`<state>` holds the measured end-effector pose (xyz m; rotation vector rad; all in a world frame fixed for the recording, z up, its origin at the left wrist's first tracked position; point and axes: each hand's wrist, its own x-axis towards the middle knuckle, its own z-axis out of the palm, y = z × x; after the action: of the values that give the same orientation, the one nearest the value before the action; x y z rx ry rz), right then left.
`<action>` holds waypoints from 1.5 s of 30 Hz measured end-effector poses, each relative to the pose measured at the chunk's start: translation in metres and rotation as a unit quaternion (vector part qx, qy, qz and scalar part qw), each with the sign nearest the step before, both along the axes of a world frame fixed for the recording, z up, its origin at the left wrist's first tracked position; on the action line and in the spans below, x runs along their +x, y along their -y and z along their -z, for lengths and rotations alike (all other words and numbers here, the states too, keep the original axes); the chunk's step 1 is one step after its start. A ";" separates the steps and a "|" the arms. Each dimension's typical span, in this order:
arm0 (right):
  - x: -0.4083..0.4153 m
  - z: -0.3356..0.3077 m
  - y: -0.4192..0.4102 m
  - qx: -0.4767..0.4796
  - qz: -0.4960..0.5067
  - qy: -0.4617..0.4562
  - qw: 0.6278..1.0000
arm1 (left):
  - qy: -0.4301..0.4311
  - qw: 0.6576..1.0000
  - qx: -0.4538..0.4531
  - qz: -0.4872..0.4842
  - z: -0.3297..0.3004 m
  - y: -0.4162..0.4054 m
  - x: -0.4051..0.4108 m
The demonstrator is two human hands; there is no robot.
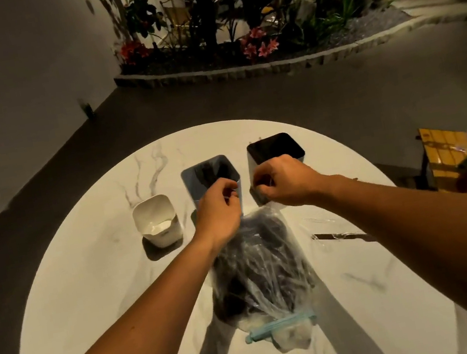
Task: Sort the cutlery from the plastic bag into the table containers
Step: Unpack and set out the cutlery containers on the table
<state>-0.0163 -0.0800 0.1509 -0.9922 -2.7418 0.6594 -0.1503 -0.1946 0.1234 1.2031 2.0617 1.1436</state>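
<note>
**Both hands at the mouth of the cutlery bag**

A clear, crinkled plastic bag (260, 268) lay on the round, marble-patterned desk (93, 308), packed with dark cutlery (266, 251) and pinched at its near end by a pale blue clip (280, 325). At its far end, the left hand (220, 206) and right hand (284, 182) each had fingers curled in a closed grip; they seemed to pinch the film, though the blur hid the contact. Just beyond stood two tall square containers: a blue-walled one (196, 183) holding dark utensils and a dark-mouthed one (275, 148). A shorter white rounded-square container (157, 220) stood to the left. A single wrapped knife-like piece (341, 237) lay on the right.
</note>
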 end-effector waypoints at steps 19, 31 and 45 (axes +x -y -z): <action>0.167 0.066 -0.071 -0.081 0.088 0.122 0.985 | -0.091 0.969 -0.127 0.190 0.068 -0.076 0.136; 0.207 0.120 -0.096 -0.083 0.061 0.187 0.977 | -0.118 0.956 -0.191 0.191 0.110 -0.093 0.163; 0.209 0.162 -0.113 -0.085 0.026 0.145 0.985 | -0.141 0.949 -0.218 0.179 0.143 -0.124 0.186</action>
<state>0.1931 0.0332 -0.0114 -1.2853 -2.9317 0.8089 0.0358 -0.0705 -0.0191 1.4863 2.0300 0.3362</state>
